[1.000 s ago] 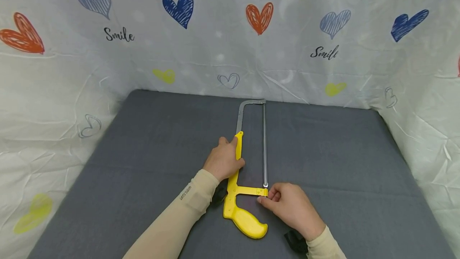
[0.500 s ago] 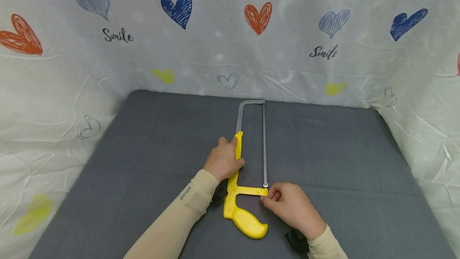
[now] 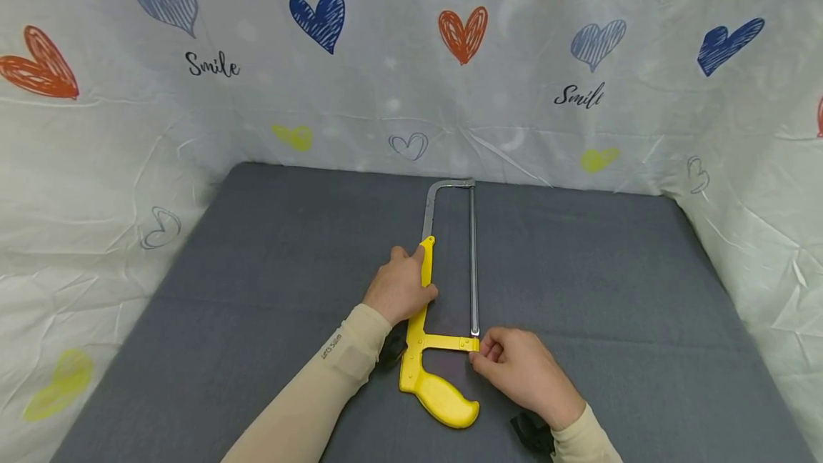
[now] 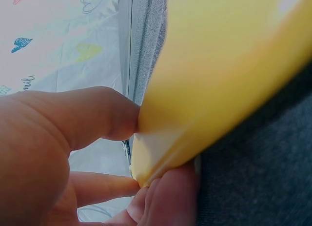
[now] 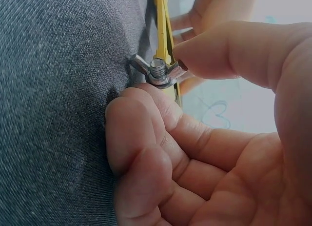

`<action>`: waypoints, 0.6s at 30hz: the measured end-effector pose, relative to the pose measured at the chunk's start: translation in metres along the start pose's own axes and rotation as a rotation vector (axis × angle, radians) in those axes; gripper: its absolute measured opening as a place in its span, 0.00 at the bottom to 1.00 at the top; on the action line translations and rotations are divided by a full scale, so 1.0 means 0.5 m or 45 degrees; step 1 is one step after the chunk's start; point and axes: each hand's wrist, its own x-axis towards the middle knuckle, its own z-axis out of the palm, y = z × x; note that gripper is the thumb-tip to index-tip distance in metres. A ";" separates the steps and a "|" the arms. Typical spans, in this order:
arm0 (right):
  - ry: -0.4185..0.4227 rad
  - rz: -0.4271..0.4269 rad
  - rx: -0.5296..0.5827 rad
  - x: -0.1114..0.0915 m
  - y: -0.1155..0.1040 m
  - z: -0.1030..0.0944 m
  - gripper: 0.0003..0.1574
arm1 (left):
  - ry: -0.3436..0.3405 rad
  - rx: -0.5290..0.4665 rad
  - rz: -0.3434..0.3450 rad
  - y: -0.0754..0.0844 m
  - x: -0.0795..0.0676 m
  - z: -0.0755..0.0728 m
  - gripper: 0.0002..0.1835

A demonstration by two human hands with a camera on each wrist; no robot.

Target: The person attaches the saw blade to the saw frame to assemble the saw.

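A hacksaw (image 3: pixel 445 400) with a yellow handle and back lies flat on the grey cloth, its steel front bow pointing away from me. Its blade (image 3: pixel 474 263) runs along the right side. My left hand (image 3: pixel 398 284) holds the yellow back, thumb on one side and fingers on the other. At the blade's near end is my right hand (image 3: pixel 524 366). In the right wrist view a silver wing nut (image 5: pixel 159 81) sits on a threaded stud. My right thumb presses one wing, with the curled index finger against the nut from below.
Grey cloth (image 3: pixel 579 263) covers the table. A white curtain (image 3: pixel 386 91) printed with hearts and the word "Smile" hangs behind it and at both sides. Black straps (image 3: pixel 532 433) show at the wrists.
My right thumb tip has slid a little to the right at the crosspiece's end. The hacksaw and my left hand stay in place.
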 end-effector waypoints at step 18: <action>-0.009 -0.016 -0.005 0.001 0.001 -0.001 0.09 | -0.004 0.000 -0.001 0.000 0.000 0.000 0.45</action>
